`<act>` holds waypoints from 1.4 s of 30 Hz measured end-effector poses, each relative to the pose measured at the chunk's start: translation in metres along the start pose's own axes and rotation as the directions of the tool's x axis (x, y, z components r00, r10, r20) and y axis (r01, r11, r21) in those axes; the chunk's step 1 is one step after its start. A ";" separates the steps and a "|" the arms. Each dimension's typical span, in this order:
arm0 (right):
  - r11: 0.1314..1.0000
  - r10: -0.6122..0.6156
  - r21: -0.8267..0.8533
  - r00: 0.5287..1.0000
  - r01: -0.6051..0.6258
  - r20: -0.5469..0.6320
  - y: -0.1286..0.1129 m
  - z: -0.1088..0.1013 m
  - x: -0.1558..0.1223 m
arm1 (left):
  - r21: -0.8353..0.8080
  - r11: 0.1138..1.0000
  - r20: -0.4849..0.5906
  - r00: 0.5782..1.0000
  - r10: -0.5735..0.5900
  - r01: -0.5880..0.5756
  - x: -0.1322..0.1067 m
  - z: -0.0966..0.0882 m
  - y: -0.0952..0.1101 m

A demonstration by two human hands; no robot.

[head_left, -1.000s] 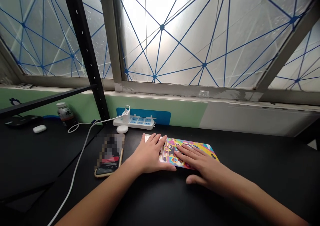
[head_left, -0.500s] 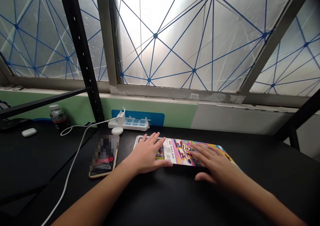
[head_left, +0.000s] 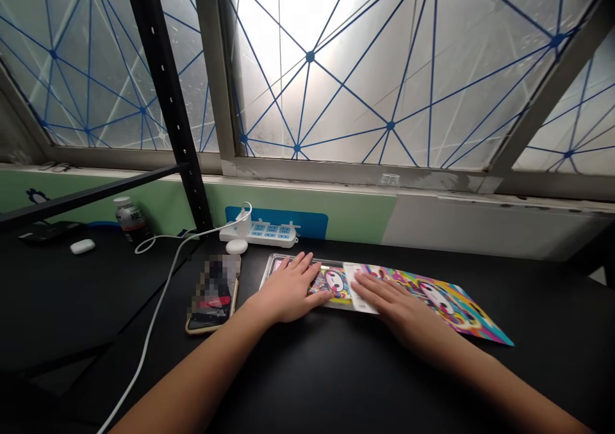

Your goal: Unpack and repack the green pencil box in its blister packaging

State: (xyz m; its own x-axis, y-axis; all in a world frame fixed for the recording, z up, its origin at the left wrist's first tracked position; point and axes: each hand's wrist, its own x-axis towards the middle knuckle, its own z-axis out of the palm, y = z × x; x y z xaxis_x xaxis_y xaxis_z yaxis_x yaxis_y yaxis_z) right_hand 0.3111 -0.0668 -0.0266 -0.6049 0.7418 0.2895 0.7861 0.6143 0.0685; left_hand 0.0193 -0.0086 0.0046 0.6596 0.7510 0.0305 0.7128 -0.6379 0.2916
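A pencil box [head_left: 332, 283] with colourful cartoon print lies on the black table. My left hand [head_left: 291, 290] rests flat over its left part, thumb along the near side. A bright printed cover [head_left: 451, 303] with a white end panel overlaps the right part of the box and sticks out well past it to the right. On top of this cover lies my right hand [head_left: 401, 306], palm down with fingers stretched out. How far the box reaches under the cover is hidden. Neither hand is wrapped round anything.
A phone [head_left: 214, 296] lies left of the box. Behind it are a white earbud case [head_left: 236, 247] and a power strip [head_left: 269, 233] with a white cable [head_left: 163, 293] running forward. A bottle [head_left: 131, 219] and a white object [head_left: 82, 247] stand further left, past a black post [head_left: 175, 101].
The printed cover has slid right along the box under my right hand, baring more of the cartoon print beneath. My left hand stays on the box. The view has shifted slightly.
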 end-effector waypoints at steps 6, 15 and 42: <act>0.983 0.037 -0.174 0.988 -0.063 -0.149 0.039 -0.021 -0.069 | -0.031 0.999 -0.005 1.000 0.017 -0.017 0.003 -0.003 -0.011; 0.936 -0.311 -0.235 0.931 0.264 -0.193 -0.084 -0.045 -0.039 | -0.023 1.000 -0.143 0.989 -0.020 0.017 0.011 0.004 -0.007; 0.949 0.226 0.177 0.953 -0.262 0.203 0.020 -0.036 0.077 | 0.105 0.992 -0.236 0.971 -0.042 0.069 0.000 -0.013 -0.013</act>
State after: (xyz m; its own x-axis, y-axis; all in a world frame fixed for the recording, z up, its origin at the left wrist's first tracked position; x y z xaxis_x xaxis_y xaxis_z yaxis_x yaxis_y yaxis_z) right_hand 0.2849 -0.0067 0.0319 -0.4248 0.9000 0.0976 0.8820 0.4357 -0.1795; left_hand 0.0065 0.0018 0.0131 0.5537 0.7964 0.2431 0.7776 -0.5990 0.1910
